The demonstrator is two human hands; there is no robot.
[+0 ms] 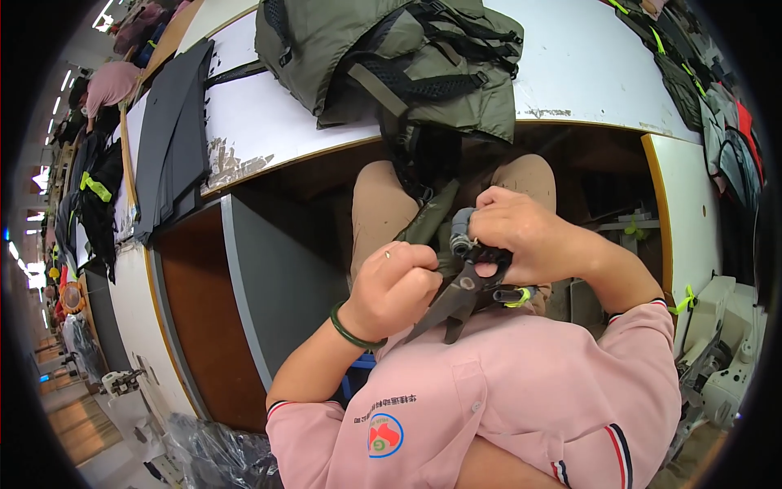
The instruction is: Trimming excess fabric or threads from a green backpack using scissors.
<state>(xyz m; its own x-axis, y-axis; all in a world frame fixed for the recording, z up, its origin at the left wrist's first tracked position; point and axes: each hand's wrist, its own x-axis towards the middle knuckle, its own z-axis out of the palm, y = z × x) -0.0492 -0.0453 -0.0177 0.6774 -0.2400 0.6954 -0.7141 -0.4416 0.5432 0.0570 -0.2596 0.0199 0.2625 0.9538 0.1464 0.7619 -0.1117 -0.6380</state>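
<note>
Head view, as seen by an observer: the person's right hand (pixel 521 232) grips black scissors (pixel 466 285), positioned in front of the pink shirt (pixel 529 359); blades stand slightly parted, just beside the left hand (pixel 395 287). Its fingers are curled inward; whether they pinch the olive fabric (pixel 432 218) cannot be told. An olive backpack (pixel 326 49) rests on the white table (pixel 586 65)
</note>
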